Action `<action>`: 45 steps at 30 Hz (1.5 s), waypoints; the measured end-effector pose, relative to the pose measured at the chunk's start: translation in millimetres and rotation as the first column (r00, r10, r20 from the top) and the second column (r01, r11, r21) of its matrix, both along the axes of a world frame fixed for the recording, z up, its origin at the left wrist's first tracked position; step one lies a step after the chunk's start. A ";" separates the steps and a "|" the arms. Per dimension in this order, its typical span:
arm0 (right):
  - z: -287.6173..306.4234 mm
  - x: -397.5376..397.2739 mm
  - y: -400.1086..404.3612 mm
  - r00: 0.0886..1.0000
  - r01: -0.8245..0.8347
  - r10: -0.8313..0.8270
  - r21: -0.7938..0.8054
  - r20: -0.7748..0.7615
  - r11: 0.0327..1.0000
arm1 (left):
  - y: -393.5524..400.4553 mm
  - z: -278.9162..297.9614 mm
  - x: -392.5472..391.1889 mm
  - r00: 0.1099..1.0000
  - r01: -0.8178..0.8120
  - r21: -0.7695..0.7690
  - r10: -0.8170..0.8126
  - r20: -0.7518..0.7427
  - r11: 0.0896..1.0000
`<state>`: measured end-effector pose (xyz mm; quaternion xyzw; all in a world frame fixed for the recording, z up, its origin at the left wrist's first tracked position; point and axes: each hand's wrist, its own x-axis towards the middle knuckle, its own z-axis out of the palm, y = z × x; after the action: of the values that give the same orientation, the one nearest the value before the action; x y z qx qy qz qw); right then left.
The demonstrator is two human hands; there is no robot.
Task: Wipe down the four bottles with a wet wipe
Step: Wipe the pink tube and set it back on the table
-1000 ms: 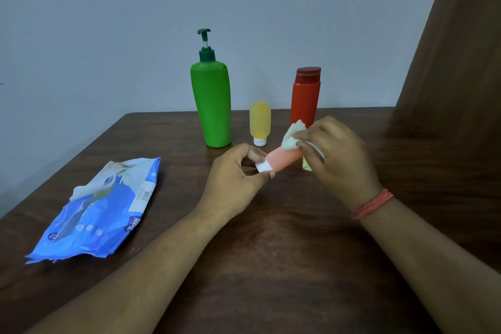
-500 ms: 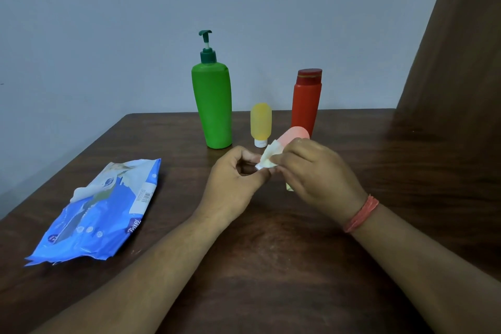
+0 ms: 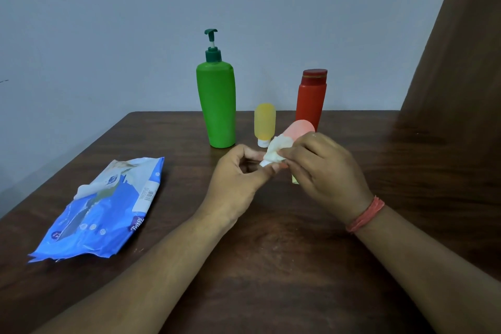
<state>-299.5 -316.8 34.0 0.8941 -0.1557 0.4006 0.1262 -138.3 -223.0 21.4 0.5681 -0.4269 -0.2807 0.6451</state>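
**Pink bottle held slantwise over the table**

You held the small pink bottle (image 3: pixel 299 130) above the wooden table (image 3: pixel 271 252), its long axis tilted, the rounded end pointing up and away from you to the right, the white cap low toward your left. Your left hand (image 3: pixel 238 179) pinched the cap end between thumb and curled fingers. Your right hand (image 3: pixel 322 168) clenched a crumpled white wet wipe (image 3: pixel 276 150) against the bottle's lower body. Behind stood 3 smooth plastic bottles: a tall green pump bottle (image 3: pixel 217 106), a small yellow bottle (image 3: pixel 265 122) resting on its cap, and a red bottle (image 3: pixel 311 97). A glossy blue wipes pack (image 3: pixel 103 211) lay flat at your left.
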 end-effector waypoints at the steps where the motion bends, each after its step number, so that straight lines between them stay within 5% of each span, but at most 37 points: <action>1: 0.5 -1.3 -1.0 1.000 0.003 -0.003 0.003 -0.023 1.000 | 0.0 -0.7 2.6 0.999 -0.005 -0.009 0.005 -0.033 1.000; 3: 2.1 -4.5 -3.7 0.999 0.037 -0.037 0.008 -0.030 0.999 | 0.1 -1.7 6.3 1.000 -0.008 -0.009 0.008 -0.020 1.000; 8: 8.4 -16.4 -18.2 0.953 0.213 -0.240 0.155 0.184 0.965 | -0.9 -0.9 1.3 0.940 -0.054 -0.003 0.052 0.338 0.999; 13: 4.0 -1.9 -1.6 0.999 0.022 -0.022 0.013 -0.044 1.000 | -3.8 -3.4 1.5 0.828 -0.037 -0.109 0.091 0.553 0.993; 20: 9.8 -15.4 -20.7 0.966 0.232 -0.244 0.129 0.085 0.964 | -1.3 0.0 6.9 0.802 -0.065 -0.141 0.136 0.582 0.988; 28: 6.8 7.2 -1.8 0.997 -0.004 0.005 0.011 -0.081 1.000 | -1.3 1.3 6.3 0.749 -0.035 -0.186 0.149 0.646 0.982; 35: 4.2 -19.2 -32.7 0.965 0.220 -0.254 0.324 0.068 0.920 | 0.4 6.0 5.4 0.849 -0.117 -0.124 0.164 0.501 0.985; 38: -1.4 -11.9 -31.1 0.934 0.004 -0.224 0.617 0.279 0.787 | 0.5 4.7 4.3 0.931 -0.093 -0.055 0.106 0.349 0.994; 40: -2.3 -4.9 -29.0 0.880 -0.190 -0.239 0.765 0.411 0.616 | -0.1 0.6 6.5 0.980 -0.053 -0.030 0.057 0.189 0.998; 42: -2.7 0.7 -25.5 0.821 -0.335 -0.281 0.818 0.497 0.468 | 0.1 -1.9 7.7 0.998 -0.034 -0.025 0.036 0.056 0.999; 45: -2.9 6.0 -19.5 0.776 -0.403 -0.311 0.811 0.549 0.425 | -1.4 -1.9 5.4 0.997 -0.047 -0.034 0.045 -0.067 0.998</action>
<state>-293.5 -336.3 31.0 0.6320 -0.3509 0.5291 -0.4444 -133.0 -224.4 19.4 0.5567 -0.3970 -0.2769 0.6751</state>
